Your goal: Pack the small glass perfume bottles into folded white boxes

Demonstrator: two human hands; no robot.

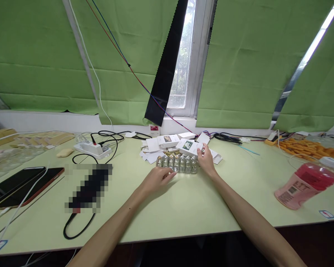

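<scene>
Several small clear glass bottles (182, 165) stand upright in a row near the middle of the table. My left hand (157, 180) lies at the row's front left, thumb and fingers apart. Its fingertips are partly hidden, and I cannot tell if they touch the leftmost bottles. Just behind the row, my right hand (206, 160) grips the right end of a small white box (189, 147) with a picture on its face. More flat white boxes and card pieces, one a printed box (167, 140), lie piled behind the bottles.
A tilted pink drink bottle (306, 183) is at the right. Phones (30, 185), a blurred dark device (90, 187) with a cable and a power strip (93, 148) are on the left. Black cables (228, 137) and orange sticks (303, 150) lie toward the back.
</scene>
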